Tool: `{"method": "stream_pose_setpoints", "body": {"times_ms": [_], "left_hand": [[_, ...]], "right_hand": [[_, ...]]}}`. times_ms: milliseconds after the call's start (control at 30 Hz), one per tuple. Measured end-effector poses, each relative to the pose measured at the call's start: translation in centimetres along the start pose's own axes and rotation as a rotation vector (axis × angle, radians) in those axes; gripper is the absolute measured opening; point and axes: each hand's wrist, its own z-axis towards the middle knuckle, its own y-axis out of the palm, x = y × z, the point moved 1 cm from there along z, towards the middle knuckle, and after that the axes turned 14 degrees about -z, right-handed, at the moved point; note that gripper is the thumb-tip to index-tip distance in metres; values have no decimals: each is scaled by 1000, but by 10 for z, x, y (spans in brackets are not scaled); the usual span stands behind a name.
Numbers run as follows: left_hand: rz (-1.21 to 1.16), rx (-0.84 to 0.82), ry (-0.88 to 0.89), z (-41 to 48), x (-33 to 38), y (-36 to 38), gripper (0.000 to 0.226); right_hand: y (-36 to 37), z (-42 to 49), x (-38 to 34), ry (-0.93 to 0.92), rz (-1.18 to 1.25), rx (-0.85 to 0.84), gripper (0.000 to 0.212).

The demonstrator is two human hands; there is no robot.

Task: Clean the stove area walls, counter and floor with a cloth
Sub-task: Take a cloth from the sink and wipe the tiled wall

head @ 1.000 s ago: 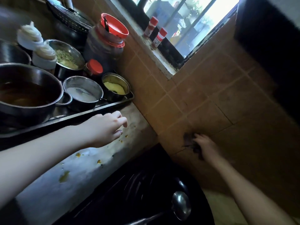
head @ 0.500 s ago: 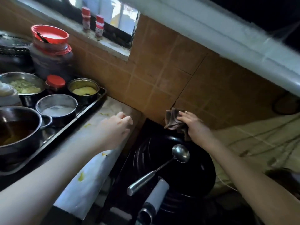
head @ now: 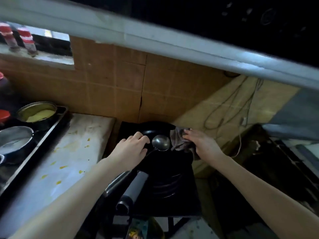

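Note:
My right hand (head: 201, 144) grips a crumpled grey-brown cloth (head: 179, 141) at the far right rim of the black wok (head: 165, 168), close to the yellowish side wall (head: 224, 107). My left hand (head: 133, 149) reaches over the wok with loosely bent fingers, just left of the steel ladle (head: 160, 142) bowl; I cannot tell whether it touches anything. Yellow spatters dot the pale counter (head: 57, 163) on the left. The brown tiled wall (head: 120, 87) stands behind the wok.
A black tray (head: 46, 135) at the left holds metal bowls, one with yellow paste (head: 38, 114). Two red-capped bottles (head: 19, 40) stand on the window sill. A grey hood edge (head: 172, 42) runs overhead. Cables (head: 238, 104) hang down the side wall. The wok handle (head: 133, 192) points toward me.
My view swung right and down. My left hand left the counter edge and came over the wok. My right hand with the cloth came off the back wall to the wok's right rim.

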Motion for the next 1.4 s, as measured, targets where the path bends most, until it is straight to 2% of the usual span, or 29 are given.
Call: {"method": "stream_pose_setpoints", "body": {"times_ms": [233, 400, 633, 833, 1033, 1200, 1400], "left_hand": [[30, -104, -29, 34, 73, 54, 32], [35, -135, -13, 53, 126, 99, 32], [99, -227, 9, 68, 174, 151, 33], [146, -314, 51, 76, 184, 168, 34], [175, -386, 123, 93, 182, 180, 32], [143, -420, 163, 98, 183, 201, 32], [159, -458, 145, 100, 194, 219, 33]], "right_hand": [[0, -75, 92, 115, 48, -81, 54], [15, -130, 162, 222, 40, -56, 48], [32, -190, 222, 257, 46, -35, 44], [42, -218, 236, 376, 119, 9, 41], [61, -244, 226, 549, 184, -49, 46], [82, -258, 219, 623, 228, -147, 50], [103, -263, 220, 575, 254, -182, 44]]}}
